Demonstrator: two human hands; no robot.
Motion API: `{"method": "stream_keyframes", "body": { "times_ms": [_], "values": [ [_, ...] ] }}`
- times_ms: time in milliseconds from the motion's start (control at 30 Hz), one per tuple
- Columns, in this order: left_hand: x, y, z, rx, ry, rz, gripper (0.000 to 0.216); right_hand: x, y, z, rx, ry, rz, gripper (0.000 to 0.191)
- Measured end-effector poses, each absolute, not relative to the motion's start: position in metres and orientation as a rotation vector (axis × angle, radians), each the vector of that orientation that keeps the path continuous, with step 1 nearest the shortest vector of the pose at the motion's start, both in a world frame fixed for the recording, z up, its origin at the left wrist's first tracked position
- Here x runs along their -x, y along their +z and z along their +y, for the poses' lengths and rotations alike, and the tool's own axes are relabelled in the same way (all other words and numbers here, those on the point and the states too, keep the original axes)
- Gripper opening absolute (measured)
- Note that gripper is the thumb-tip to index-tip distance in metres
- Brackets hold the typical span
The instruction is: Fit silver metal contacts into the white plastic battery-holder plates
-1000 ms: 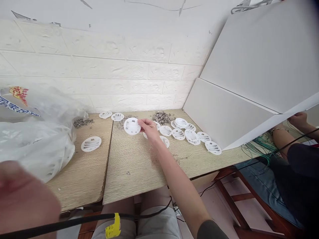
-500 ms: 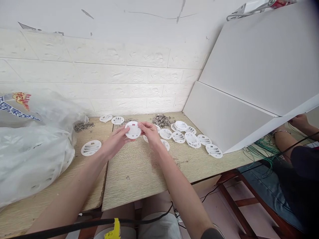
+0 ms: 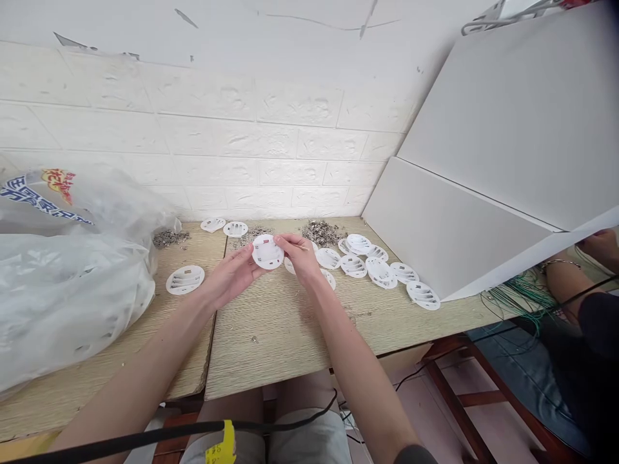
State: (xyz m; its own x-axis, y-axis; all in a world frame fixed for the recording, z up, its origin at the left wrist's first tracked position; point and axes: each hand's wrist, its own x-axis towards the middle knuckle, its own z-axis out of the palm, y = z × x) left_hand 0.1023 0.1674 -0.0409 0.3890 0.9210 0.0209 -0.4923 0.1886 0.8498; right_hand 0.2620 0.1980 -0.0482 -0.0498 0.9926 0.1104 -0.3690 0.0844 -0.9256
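Left hand and right hand held close together.
The left arm and right arm are stretched forward, angled inward; a pinching grip is formed by each hand.

A white disc (tilted) is held aloft.

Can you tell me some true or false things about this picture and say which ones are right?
1. The left hand and right hand both hold one round white disc. True.
2. The plastic bag is to the right of that disc. False: the plastic bag is to its left.
3. A heap of small shiny bits lies near the brick-patterned wall. True.
4. The yellow tag is on the green wires. False: the yellow tag is on a black cable.
5. The green wires are near another person's arm. True.
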Motion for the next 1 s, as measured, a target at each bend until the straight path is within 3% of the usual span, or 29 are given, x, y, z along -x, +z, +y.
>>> {"method": "stream_keyframes", "body": {
  "times_ms": [1000],
  "values": [
    [-0.103, -0.047, 0.166, -0.881, 1.141, 0.842, 0.028, -0.256, -0.049, 0.191, 0.749, 1.341, -1.335, 0.035]
  ]
}}
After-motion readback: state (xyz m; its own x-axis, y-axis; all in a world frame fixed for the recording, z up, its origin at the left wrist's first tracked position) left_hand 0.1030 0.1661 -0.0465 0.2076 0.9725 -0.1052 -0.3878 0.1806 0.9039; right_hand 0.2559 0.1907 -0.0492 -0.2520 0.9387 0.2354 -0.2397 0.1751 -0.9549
